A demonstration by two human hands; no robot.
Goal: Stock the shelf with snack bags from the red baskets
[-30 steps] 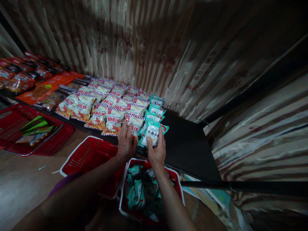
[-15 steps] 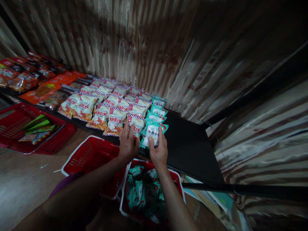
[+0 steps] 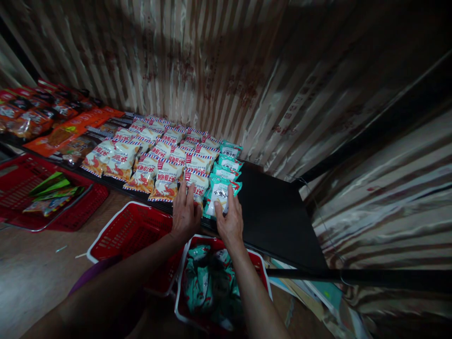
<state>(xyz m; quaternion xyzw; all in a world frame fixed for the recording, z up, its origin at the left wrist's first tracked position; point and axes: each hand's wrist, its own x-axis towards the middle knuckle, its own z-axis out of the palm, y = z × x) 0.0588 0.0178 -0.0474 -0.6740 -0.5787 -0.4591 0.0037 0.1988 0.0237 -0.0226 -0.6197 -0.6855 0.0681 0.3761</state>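
My right hand (image 3: 230, 222) lies on the nearest teal snack packet (image 3: 219, 194), thumb and fingers around its lower edge, at the front of a short row of teal packets (image 3: 230, 160) on a black shelf (image 3: 275, 212). My left hand (image 3: 184, 212) rests flat, fingers stretched, on the front white-and-red snack packet (image 3: 196, 182) just to the left. Rows of the same white-and-red packets (image 3: 158, 155) run back towards the striped wall.
A red basket (image 3: 259, 273) holding more teal packets sits below my hands; an empty-looking red basket (image 3: 130, 230) stands to its left. Another red basket (image 3: 52, 207) with green packets is at far left. Orange and red packets (image 3: 52, 127) fill the shelf's left end. A black bar (image 3: 353, 277) crosses low right.
The teal packet under my right hand has slid slightly left and closer to the white-and-red row. Both hands have stayed nearly where they were.
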